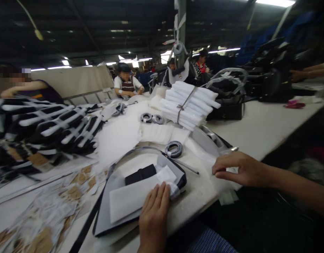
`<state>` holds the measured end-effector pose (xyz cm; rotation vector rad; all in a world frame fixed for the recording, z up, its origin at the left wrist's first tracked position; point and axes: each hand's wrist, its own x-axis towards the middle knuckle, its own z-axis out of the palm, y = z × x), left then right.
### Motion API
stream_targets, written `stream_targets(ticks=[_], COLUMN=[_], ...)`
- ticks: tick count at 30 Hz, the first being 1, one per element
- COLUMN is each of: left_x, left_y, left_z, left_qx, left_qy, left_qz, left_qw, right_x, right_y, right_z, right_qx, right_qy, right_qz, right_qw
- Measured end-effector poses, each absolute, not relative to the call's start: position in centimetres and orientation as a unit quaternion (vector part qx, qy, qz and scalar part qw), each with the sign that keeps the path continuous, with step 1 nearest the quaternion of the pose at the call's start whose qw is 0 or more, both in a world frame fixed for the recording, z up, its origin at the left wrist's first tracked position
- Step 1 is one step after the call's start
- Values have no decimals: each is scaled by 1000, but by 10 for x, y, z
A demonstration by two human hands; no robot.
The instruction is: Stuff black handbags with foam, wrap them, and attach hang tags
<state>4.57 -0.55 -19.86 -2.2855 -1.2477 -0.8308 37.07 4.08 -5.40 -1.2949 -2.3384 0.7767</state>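
Striped heap: black pieces banded with white (53, 123) lay piled at the far left, well apart from both hands.
Tags: brown and white tags (43, 239) spread over the near left of the table (269, 117).
Grey bag: the flat grey and black bag (104, 211) lay on the table just left of and beyond the left wrist, its long axis slanting from near left to far right.
White sheet: a folded white strip (132, 196) rested on the bag, its length running roughly along the same slant.
Left hand: the nearer one (155, 212), it lay palm down, fingers extended and close together, the tips touching the strip's right part; it pressed rather than grasped.
Coil: a grey ring of cord (174, 149) sat just beyond the bag's far right corner.
Right hand: it hovered (240, 168) well right of the bag, by the table edge, thumb and fingers curled nearly together near translucent sheeting (204, 154); whether they pinched anything could not be told.
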Motion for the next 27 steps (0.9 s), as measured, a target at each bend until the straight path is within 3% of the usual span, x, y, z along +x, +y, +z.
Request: stream_targets(ticks=[8, 18, 27], left_x=[56, 59, 63], left_y=[-5, -5, -5], left_z=[-198, -192, -185], left_qx=[-797, -777, -764], left_qy=[-469, -481, -512], left_qz=[-335, -365, -362], left_qw=[182, 177, 151], right_x=[244, 172, 147], right_y=[133, 185, 179], right_z=[-52, -78, -79], right_qx=[-184, -118, -88], right_qy=[-950, -952, -955], right_qz=[251, 153, 19], right_qw=[-2, -236, -282])
